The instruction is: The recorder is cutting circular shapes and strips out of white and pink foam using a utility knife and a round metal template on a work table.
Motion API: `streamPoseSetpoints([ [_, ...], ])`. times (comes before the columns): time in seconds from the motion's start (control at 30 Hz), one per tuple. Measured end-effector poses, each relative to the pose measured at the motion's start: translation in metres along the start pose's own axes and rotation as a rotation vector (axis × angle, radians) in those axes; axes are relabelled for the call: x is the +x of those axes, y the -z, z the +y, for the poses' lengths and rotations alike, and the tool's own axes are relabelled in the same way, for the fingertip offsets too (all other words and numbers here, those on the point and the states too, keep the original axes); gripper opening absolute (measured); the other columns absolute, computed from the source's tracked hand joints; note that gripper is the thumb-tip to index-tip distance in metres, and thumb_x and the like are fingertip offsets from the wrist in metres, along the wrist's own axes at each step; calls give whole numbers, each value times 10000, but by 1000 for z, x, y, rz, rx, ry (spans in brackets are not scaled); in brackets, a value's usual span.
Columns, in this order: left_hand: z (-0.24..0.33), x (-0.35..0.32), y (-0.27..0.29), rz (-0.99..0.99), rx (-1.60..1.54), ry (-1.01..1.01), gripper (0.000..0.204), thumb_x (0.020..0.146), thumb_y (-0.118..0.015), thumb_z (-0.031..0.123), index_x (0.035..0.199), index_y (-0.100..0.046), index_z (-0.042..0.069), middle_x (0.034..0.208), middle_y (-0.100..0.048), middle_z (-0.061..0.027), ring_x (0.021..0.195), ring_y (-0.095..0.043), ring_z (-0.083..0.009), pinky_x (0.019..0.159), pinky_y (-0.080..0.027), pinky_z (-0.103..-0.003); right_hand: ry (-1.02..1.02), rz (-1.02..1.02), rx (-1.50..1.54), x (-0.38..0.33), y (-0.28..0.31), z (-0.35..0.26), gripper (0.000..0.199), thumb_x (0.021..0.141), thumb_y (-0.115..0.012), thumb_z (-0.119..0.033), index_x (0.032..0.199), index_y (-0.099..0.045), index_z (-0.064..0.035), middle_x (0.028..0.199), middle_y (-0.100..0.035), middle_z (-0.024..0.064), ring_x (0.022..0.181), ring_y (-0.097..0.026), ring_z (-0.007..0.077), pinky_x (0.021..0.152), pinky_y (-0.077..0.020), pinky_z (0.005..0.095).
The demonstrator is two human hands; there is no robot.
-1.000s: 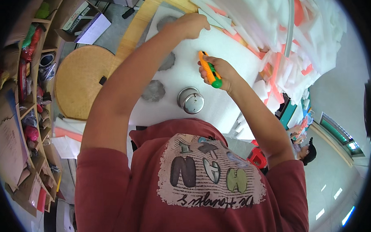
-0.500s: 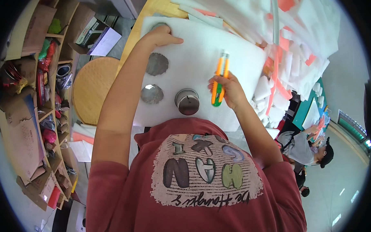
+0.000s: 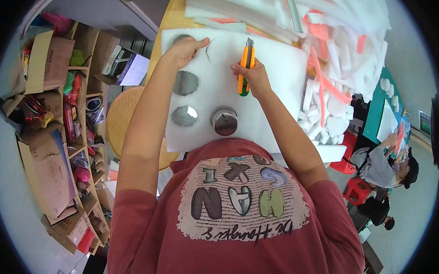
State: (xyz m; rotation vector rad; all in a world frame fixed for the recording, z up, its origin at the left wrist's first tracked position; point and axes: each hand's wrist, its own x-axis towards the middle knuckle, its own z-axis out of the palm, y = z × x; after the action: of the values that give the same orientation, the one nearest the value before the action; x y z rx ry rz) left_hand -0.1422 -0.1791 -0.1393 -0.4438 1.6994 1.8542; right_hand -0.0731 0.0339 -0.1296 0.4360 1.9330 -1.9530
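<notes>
A white foam sheet (image 3: 258, 126) lies in front of me, with three grey round openings along its left side. At the farthest opening (image 3: 182, 38), my left hand (image 3: 183, 51) grips the sheet, thumb stretched to the right and the other fingers partly hidden. A short dark curved line shows in the foam beside the thumb. My right hand (image 3: 254, 77) is closed around an orange and green utility knife (image 3: 247, 63), its blade end pointing away from me. Close to my body, a round metal tin (image 3: 224, 121) sits on the sheet.
White and pink foam offcuts (image 3: 323, 75) heap up at the right and far side. A round wooden stool top (image 3: 124, 118) stands left of the table, before shelves (image 3: 79, 142) with boxes and bags. A co-worker (image 3: 375, 165) sits farther right near red stools (image 3: 357, 191).
The right hand has brought the knife left and farther away, closer to the left hand. My left hand has shifted slightly nearer, uncovering more of the far opening. The dark curved line now shows.
</notes>
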Motion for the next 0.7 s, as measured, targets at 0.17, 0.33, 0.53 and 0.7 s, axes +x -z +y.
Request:
streamPoseSetpoints([
  [0.17,-6,8,18,-164,-113,73,448,818,-652,325,1061,-512,-25,1027,-548,-94,959,-497,-173,876,-388,-302,12,-43,57,-2,4,-2,244,708,-667,-65,878,-496,-26,768,-589,80,651,-597,155,571,-484,280],
  [0.33,5,-9,-4,-210,-270,60,502,824,-644,307,1180,-481,-7,1167,-541,-94,1101,-489,-183,947,-383,-305,5,-99,162,-5,15,-7,378,702,-634,-42,1044,-478,-3,814,-559,77,686,-610,173,571,-487,285],
  [0.53,12,-14,-8,-176,-229,-7,554,786,-688,281,1207,-471,-8,1198,-531,-94,1140,-470,-187,968,-370,-308,71,-174,38,-10,13,-8,443,699,-634,-39,1107,-463,-6,796,-537,60,672,-573,149,580,-473,278],
  [0.7,1,1,-4,-104,-308,-14,570,762,-710,291,1182,-488,-24,1196,-532,-106,1180,-434,-178,996,-329,-289,121,-137,9,-13,10,-9,442,680,-637,-24,1089,-470,-2,756,-548,53,626,-560,131,567,-459,259],
])
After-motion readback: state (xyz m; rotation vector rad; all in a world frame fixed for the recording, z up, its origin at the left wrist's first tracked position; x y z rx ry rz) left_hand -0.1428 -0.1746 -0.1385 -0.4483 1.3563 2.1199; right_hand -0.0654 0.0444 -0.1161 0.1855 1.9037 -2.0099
